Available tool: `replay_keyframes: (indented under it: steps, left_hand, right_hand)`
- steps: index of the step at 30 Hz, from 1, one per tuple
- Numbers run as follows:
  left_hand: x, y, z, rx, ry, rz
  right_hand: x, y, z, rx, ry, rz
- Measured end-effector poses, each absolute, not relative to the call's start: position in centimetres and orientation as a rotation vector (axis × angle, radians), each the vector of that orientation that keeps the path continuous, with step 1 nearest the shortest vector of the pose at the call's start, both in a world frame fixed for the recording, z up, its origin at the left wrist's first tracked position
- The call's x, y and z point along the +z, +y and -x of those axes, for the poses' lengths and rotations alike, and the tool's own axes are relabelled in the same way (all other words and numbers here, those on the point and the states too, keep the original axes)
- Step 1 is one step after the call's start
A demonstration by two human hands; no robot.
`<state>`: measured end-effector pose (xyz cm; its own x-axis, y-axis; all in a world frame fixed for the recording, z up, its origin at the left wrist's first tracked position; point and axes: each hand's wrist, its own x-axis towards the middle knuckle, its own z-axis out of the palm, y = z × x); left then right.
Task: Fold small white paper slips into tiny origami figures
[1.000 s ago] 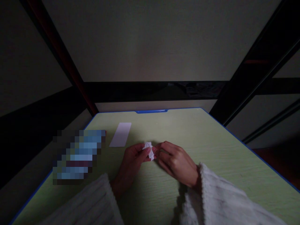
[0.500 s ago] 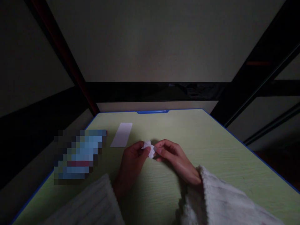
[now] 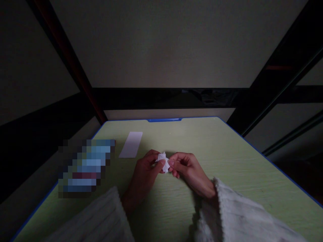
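Observation:
A small piece of folded white paper (image 3: 163, 159) with pointed corners is held between my two hands, over the middle of the table. My left hand (image 3: 147, 170) pinches its left side, thumb across the front. On the other side, my right hand (image 3: 188, 168) grips the right edge between thumb and forefinger. The fingers behind the paper are partly hidden. Beyond my left hand lies a flat white rectangular sheet of paper (image 3: 131, 144), which neither hand touches.
The pale green table (image 3: 239, 174) has a blue rim and a blue handle (image 3: 164, 120) at its far edge. A pixelated bluish item (image 3: 87, 168) lies at the left edge. Light panels with dark frames (image 3: 171, 43) stand right behind the table.
The folded paper has shifted slightly right and turned a little, showing more of its face. My left hand has moved right with it, and the right fingers have closed in on its edge.

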<state>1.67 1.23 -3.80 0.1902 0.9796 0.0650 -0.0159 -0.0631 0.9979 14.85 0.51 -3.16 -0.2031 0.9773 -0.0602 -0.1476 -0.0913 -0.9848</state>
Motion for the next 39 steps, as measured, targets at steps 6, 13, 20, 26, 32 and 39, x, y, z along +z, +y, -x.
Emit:
replay_keyframes:
  steps: [6, 13, 20, 26, 32, 39]
  left_hand:
    - [-3.89, 1.29, -1.67, 1.103, 1.025, -1.326]
    - [-3.81, 1.35, -1.53, 1.113, 1.037, -1.363]
    - [-3.74, 1.22, -1.46, 1.118, 1.021, -1.377]
    - [-3.39, 1.20, -1.44, 1.105, 1.031, -1.395]
    - [-3.58, 1.20, -1.41, 1.090, 1.009, -1.384]
    - [-3.61, 1.19, -1.28, 1.084, 1.022, -1.450]
  right_hand:
    - [-3.25, 0.55, -14.91, 1.445, -1.205, 1.058]
    - [-3.40, 0.65, -14.78, 1.610, -1.000, 0.964]
    - [-3.20, 0.68, -14.92, 1.768, -0.804, 1.005]
    - [-3.23, 0.68, -15.01, 1.737, -0.868, 0.989]
    - [-3.52, 0.70, -15.12, 1.631, -1.036, 0.988]
    - [-3.39, 0.81, -15.17, 1.482, -1.293, 1.042]
